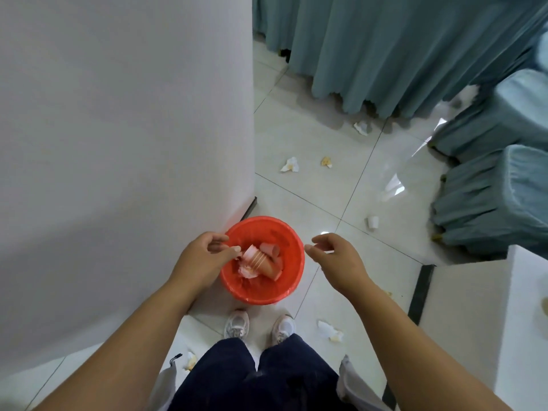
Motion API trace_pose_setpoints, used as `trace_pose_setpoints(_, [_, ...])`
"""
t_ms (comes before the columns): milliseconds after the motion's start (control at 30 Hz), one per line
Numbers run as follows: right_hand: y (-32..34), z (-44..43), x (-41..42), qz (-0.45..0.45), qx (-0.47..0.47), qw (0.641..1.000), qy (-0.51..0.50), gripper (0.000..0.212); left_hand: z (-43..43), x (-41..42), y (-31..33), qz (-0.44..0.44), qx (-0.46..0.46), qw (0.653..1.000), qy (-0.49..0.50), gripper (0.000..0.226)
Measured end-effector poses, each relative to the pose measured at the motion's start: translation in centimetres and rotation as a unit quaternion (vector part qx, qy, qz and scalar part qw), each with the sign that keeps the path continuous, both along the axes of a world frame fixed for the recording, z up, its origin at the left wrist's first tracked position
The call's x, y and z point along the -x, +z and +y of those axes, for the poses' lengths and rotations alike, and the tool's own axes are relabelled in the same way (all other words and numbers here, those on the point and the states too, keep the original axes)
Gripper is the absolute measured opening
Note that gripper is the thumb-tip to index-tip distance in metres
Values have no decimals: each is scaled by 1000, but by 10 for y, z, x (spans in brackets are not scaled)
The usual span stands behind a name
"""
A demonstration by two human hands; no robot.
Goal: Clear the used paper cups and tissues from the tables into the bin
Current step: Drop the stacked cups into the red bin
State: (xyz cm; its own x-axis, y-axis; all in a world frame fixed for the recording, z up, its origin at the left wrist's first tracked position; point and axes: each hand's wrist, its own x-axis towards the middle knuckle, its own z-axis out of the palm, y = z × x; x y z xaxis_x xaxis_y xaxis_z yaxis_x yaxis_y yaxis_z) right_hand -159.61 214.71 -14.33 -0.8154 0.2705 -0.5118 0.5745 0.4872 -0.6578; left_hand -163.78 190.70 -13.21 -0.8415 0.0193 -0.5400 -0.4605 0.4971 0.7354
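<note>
Tiled floor point(326, 197) with red bin point(267, 220): stacked paper cups point(261, 261) and tissues point(246, 272) lie inside it, we judge them light and crushable, best pinched at the rim; left hand point(204, 259) over its left edge, fingers curled, grip unclear; right hand point(338, 259) just right of it, fingers apart, empty.
</note>
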Motion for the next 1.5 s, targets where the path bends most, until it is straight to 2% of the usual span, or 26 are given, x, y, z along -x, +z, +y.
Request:
trace_pose_setpoints(167, [15,-17,11,23,25,998,54,19,-13,-17,17,20,-17,998,60,14])
trace_pose_setpoints(300, [24,-30,19,44,53,987,144,18,-16,-45,21,24,-7,991,132,16])
trace_pose_setpoints(433, [23,-48,16,37,68,966,248,15,-17,-99,20,7,-12,976,219,20])
trace_pose_setpoints(567, [14,-75,-2,28,77,948,308,16,-36,-165,13,-20,-4,956,291,17])
trace_pose_setpoints(800, [18,-158,-57,-3,100,873,478,28,-88,-263,17,8,15,893,451,13])
trace_pose_setpoints(933, [30,-211,-93,-7,113,830,547,20,-120,-324,22,29,16,858,512,12])
trace_pose_setpoints(1200, [57,-335,-194,33,126,791,597,20,-204,-457,42,84,7,787,612,14])
trace_pose_setpoints(1333, [81,-393,-244,52,143,758,635,15,-247,-509,63,131,2,732,669,22])
trace_pose_setpoints(1500, [118,-459,-286,76,174,710,679,19,-283,-559,84,184,3,669,720,16])
